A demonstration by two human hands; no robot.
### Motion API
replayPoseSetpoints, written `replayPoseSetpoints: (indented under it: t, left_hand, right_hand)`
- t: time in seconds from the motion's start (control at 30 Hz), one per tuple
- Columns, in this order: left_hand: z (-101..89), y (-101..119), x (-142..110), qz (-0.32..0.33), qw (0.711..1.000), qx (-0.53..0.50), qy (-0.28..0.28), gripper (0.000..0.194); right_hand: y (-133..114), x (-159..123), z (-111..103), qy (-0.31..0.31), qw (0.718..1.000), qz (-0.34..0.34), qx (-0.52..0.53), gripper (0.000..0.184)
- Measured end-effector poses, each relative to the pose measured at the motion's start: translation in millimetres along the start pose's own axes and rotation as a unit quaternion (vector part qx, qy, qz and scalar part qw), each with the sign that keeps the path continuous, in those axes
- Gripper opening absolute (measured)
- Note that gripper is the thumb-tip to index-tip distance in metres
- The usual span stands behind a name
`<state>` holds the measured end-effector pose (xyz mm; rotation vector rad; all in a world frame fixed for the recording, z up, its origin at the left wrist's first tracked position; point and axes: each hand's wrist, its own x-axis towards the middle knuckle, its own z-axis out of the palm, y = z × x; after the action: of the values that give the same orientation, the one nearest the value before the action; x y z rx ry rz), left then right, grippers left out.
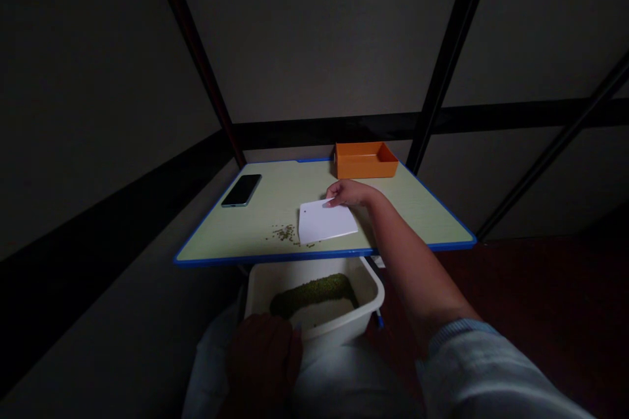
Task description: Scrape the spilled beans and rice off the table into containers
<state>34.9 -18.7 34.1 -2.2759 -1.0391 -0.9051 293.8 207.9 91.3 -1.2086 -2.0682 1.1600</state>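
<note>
Hands are set well apart: the left hand [265, 353], in deep shade, rests at the near-left rim of a white bin [377, 294], and how tightly it is closed cannot be told; the right hand [348, 193] is clamped on the far edge of a white card [324, 226], thumb on the upper face. Pale trousers [344, 380] show below the bin, and a light blue sleeve [491, 366] covers part of the right arm. Inside the bin, green grains [314, 291] are banked toward the far side, with bare bottom exposed on the near side. The bin sits partly under the near edge of a pale counter [417, 222] trimmed in blue. On the counter, near that edge, small brownish grains [285, 233] are scattered beside the card's left edge and along its near edge. The card is located over the near-middle of the counter and carries one dark spot by its far-left corner. A dark-screened phone [242, 190] lies flat at the left. Beyond the right hand, an open orange box [366, 169] stands at the far-right edge. Grey wall panels [319, 33] with dark strips [324, 133] rise behind.
</note>
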Motion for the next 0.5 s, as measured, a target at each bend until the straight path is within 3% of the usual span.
replayPoseSetpoints:
  t: [0.5]
  left_hand:
    - [-3.4, 3.6, 2.3, -0.015, 1.0, 0.001, 0.0, 0.022]
  right_hand:
    - [-7.5, -13.9, -7.9, -0.085, 0.994, 0.059, -0.041, 0.024]
